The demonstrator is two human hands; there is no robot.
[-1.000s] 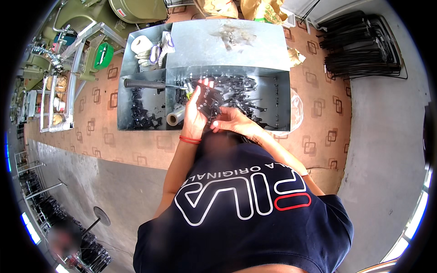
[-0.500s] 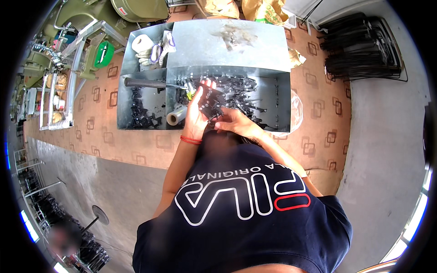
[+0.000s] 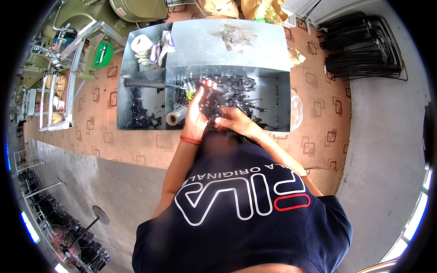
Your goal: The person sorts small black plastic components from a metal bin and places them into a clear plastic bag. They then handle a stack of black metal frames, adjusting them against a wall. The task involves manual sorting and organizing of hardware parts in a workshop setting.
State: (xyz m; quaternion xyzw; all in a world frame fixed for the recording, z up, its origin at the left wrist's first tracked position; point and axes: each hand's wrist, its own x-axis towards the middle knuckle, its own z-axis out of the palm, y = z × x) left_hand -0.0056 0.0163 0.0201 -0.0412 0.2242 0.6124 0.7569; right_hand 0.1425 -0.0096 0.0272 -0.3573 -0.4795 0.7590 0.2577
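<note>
My left hand (image 3: 195,117) is curled palm-up around a cluster of small black metal parts (image 3: 211,102) with round holes or rivets. From the right, my right hand (image 3: 237,123) meets the lower end of that cluster, thumb and fingers drawn together. What sits between those fingertips is too small and dark to name. Both hands are over the front of a grey metal box with compartments (image 3: 283,102). Many similar loose black parts (image 3: 243,88) lie in its large compartment, behind and right of my hands.
A tool with a dark handle (image 3: 143,83) lies across the box divider. Beside my left wrist is a roll of clear film (image 3: 175,117). White gloves (image 3: 152,55) and a white roll (image 3: 141,43) fill the back left compartment. Black bent frames (image 3: 364,48) are stacked far right.
My right fingers have shifted very slightly at the lower end of the black parts. My left hand keeps its hold in nearly the same place.
</note>
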